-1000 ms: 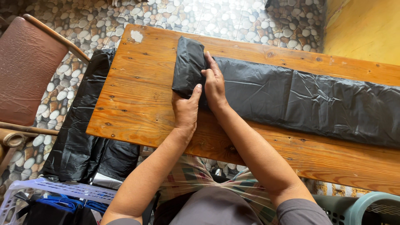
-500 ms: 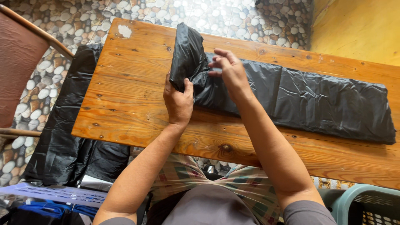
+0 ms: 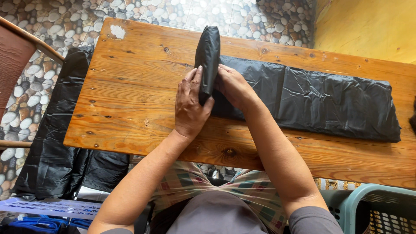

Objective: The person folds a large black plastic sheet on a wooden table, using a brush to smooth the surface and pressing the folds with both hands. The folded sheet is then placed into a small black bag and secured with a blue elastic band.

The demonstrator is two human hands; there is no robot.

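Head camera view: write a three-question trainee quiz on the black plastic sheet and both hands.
1. True or false: the folded end of the long black plastic sheet stands raised off the brown wooden plank table.
2. What do the left hand and right hand grip? A) the raised fold B) the teal plastic basket C) the table edge
3. Fill in: black plastic also hangs over the table's ____ end.

Key: 1 true; 2 A; 3 left
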